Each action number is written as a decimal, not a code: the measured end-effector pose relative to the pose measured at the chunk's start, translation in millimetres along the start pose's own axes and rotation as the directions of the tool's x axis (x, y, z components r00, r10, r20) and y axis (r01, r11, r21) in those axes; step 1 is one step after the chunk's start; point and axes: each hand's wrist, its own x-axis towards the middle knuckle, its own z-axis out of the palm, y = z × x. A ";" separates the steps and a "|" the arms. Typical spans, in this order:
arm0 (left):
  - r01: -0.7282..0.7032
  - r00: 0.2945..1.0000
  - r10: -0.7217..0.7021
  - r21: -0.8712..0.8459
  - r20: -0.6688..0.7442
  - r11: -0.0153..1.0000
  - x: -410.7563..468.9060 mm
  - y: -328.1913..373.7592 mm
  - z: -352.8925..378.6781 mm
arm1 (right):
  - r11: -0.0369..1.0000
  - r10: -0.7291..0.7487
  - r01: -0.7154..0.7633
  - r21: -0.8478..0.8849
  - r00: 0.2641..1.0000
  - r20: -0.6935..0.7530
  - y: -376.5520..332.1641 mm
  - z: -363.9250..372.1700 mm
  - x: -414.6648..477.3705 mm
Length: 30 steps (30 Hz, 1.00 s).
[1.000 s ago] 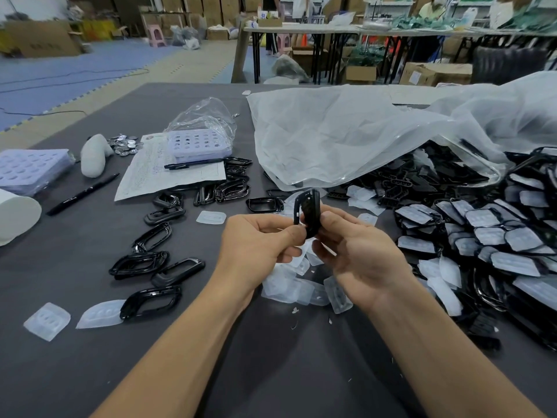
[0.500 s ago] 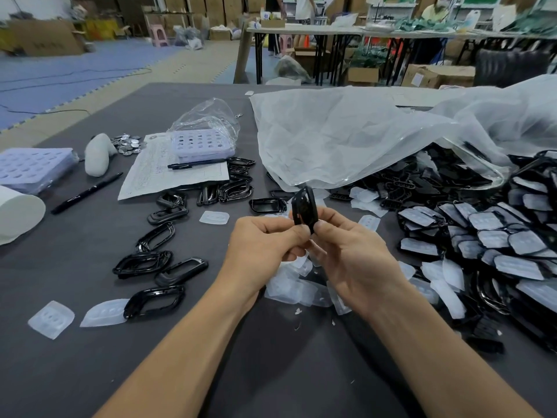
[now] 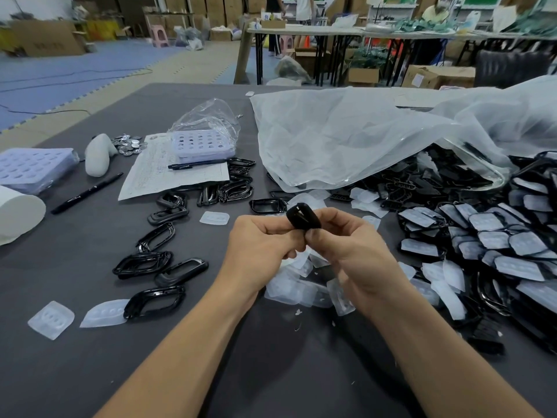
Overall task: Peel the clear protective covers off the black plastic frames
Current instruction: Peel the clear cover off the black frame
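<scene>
Above the grey surface [image 3: 75,357], just left of the heap of covered frames [image 3: 497,242], my left grip [image 3: 259,245] and my right grip [image 3: 352,248] meet. Both pinch one black frame [image 3: 303,217] by its lower part; the rest stands out above my fingertips.

Lilac tray [image 3: 202,144] on paper sheet [image 3: 156,178]; black marker [image 3: 87,193] just left
</scene>
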 end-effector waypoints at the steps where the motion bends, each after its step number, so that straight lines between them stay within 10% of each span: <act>1: 0.002 1.000 -0.001 0.035 -0.012 0.999 -0.2 -0.7 0.2 | 0.998 -0.030 0.028 -0.058 0.999 -0.034 -1.7 0.0 -0.6; 8: -0.065 0.983 0.069 0.032 -0.170 0.997 0.2 0.2 -0.5 | 0.923 -0.158 0.081 -0.377 0.972 -0.176 -5.1 -0.4 1.1; 30: 0.291 0.955 -0.277 -0.542 0.109 0.788 7.9 8.0 -14.6 | 0.944 -0.054 0.012 -0.328 0.991 -0.121 -5.6 2.7 -3.5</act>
